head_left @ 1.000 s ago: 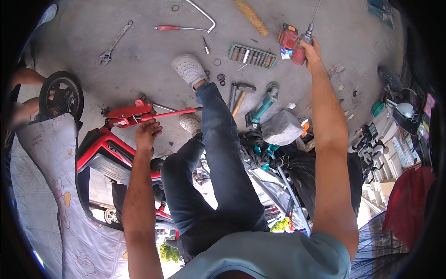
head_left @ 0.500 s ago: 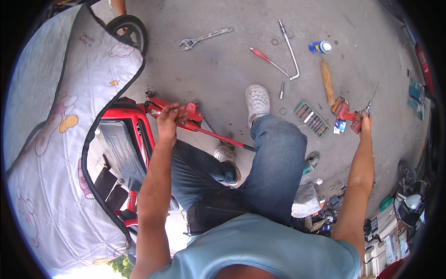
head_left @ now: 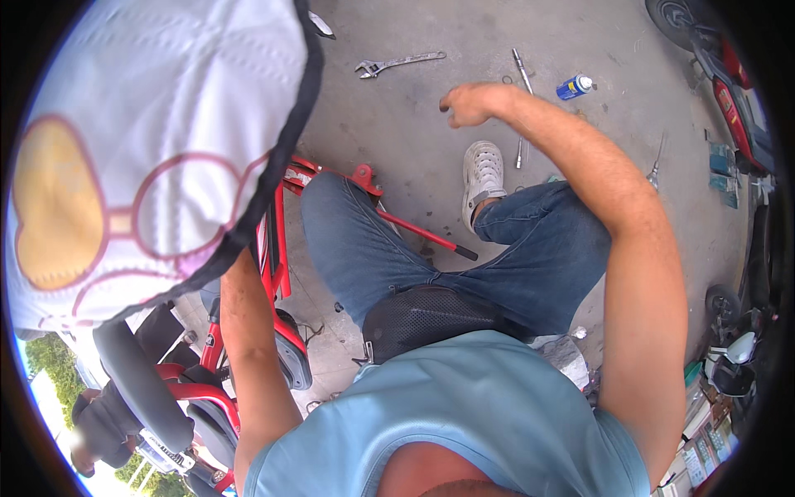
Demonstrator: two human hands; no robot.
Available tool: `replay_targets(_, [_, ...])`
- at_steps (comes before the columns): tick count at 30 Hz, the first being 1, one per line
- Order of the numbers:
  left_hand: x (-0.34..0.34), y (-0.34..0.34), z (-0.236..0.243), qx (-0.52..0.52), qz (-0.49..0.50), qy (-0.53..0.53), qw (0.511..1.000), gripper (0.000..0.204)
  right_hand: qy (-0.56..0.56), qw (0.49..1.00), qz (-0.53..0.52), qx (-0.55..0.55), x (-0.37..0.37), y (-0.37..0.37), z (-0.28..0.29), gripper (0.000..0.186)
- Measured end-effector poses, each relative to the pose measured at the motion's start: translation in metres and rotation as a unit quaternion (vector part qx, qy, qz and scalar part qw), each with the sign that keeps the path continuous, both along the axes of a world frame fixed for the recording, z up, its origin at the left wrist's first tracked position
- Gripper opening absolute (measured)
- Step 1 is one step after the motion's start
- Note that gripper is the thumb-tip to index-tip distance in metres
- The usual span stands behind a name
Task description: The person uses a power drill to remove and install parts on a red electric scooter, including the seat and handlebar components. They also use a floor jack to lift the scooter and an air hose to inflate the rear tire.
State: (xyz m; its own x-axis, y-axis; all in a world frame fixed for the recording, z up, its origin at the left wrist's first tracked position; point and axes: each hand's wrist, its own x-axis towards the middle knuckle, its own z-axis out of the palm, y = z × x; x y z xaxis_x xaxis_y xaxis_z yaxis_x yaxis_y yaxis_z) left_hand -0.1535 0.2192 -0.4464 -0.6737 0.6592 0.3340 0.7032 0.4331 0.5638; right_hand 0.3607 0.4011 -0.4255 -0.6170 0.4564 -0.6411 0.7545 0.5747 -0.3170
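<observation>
The quilted cover (head_left: 166, 149), cut off at the top, hides the left hand.

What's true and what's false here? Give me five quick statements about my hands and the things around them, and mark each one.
1. The blue spray can is on the floor. True.
2. The right hand is gripping that can. False: the two are apart.
3. The quilted cover hides the left hand. True.
4. The adjustable wrench lies to the can's right in the view. False: it is to the left.
5. The red bar has a black end. True.
</observation>
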Motion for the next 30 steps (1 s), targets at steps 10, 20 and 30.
replay_targets(10, [0.006, 0.01, -0.001, -0.03, 0.025, 0.081, 0.996, 0.032, -0.023, 0.92, -0.256, -0.298, -0.088, -0.201, -0.18, 0.068])
replay_targets(20, [0.015, 0.017, 0.027, -0.025, 0.019, -0.04, 0.999, 0.041, 0.077, 0.858, -0.386, -0.329, -0.095, -0.257, -0.252, 0.059])
replay_targets(30, [0.001, 0.018, 0.011, 0.074, -0.022, -0.033, 0.997, 0.036, 0.039, 0.862, -0.445, -0.24, -0.062, -0.271, -0.225, 0.057])
